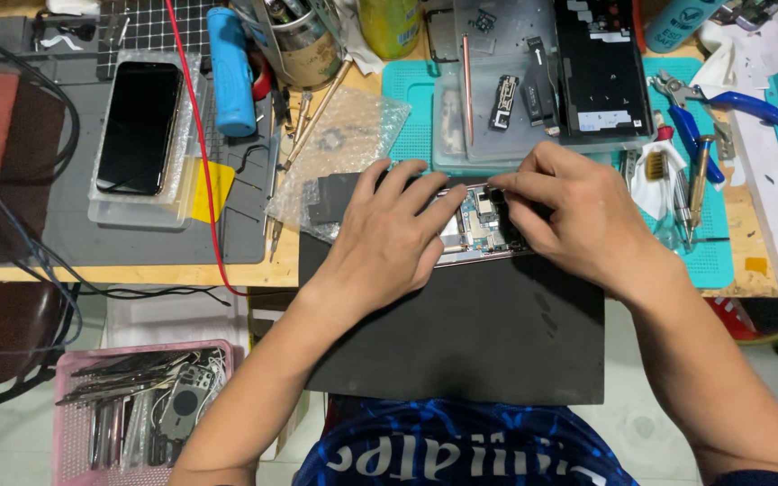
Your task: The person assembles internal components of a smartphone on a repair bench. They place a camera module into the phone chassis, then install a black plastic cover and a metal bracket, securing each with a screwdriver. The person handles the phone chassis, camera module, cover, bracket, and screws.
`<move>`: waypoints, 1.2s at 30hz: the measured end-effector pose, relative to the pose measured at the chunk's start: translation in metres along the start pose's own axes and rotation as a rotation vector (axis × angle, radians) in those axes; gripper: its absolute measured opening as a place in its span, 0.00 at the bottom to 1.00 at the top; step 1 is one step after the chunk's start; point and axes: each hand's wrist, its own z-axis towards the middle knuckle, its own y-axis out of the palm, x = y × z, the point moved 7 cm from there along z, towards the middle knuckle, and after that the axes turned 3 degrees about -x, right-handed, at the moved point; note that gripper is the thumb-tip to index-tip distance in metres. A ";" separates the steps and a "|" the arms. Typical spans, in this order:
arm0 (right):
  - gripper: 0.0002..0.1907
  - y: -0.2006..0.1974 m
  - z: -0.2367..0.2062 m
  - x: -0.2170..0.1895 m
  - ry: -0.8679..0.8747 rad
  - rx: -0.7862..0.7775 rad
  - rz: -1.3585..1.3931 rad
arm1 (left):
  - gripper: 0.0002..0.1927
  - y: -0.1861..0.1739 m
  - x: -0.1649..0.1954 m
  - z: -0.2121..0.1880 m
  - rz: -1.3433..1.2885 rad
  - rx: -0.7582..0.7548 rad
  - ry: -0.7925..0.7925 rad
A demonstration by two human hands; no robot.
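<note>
Opened phone (479,225) lies back-off on the black mat (497,333), which overhangs the bench (254,270) edge toward the person. Board is exposed, blue and silver parts showing between the hands.

Left hand (389,234) is flat and spread, fingers (425,207) pressing across the phone's left half; looks like a hold-down so the body doesn't slide on the mat. It grips nothing.

Right hand (569,216) is curled narrow, fingertips (506,184) pinched at the top right of the board, on or at a small dark part. Can't tell whether it's held or just pressed.

Bubble wrap (344,153) is tucked under the mat's far left corner.

Beyond the phone: clear tray (447,135) with loose parts and a thin rod, dark back panel (601,72) beside it, all on a teal mat (407,90). Blue-handled pliers (722,99) and a screwdriver (700,175) lie right, within reach. Second phone (141,126) sits in a clear tray, far left. Pink basket (69,414) of tools sits below the bench.
</note>
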 end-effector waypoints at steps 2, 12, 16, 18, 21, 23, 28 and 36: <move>0.12 0.000 0.000 -0.002 -0.020 0.009 -0.007 | 0.21 0.001 0.000 0.001 -0.006 -0.006 0.008; 0.13 0.002 -0.003 -0.005 -0.026 0.023 -0.003 | 0.18 -0.001 0.002 -0.002 0.012 0.010 0.046; 0.13 0.005 -0.003 -0.005 -0.019 0.018 -0.018 | 0.15 0.001 0.003 -0.001 0.061 0.012 0.058; 0.14 0.007 -0.003 -0.007 -0.025 0.021 -0.027 | 0.13 0.002 0.002 0.000 0.081 0.012 0.069; 0.13 0.013 -0.002 -0.009 -0.035 -0.019 -0.031 | 0.13 0.006 0.002 0.002 0.132 -0.011 0.100; 0.14 0.015 -0.001 -0.012 -0.060 -0.023 -0.053 | 0.12 0.006 0.001 0.002 0.103 0.000 0.101; 0.15 0.016 0.000 -0.016 -0.109 -0.015 -0.087 | 0.13 0.007 -0.003 0.002 0.085 0.010 0.109; 0.15 0.017 -0.001 -0.023 -0.175 -0.037 -0.152 | 0.12 0.009 -0.004 0.001 0.099 0.004 0.111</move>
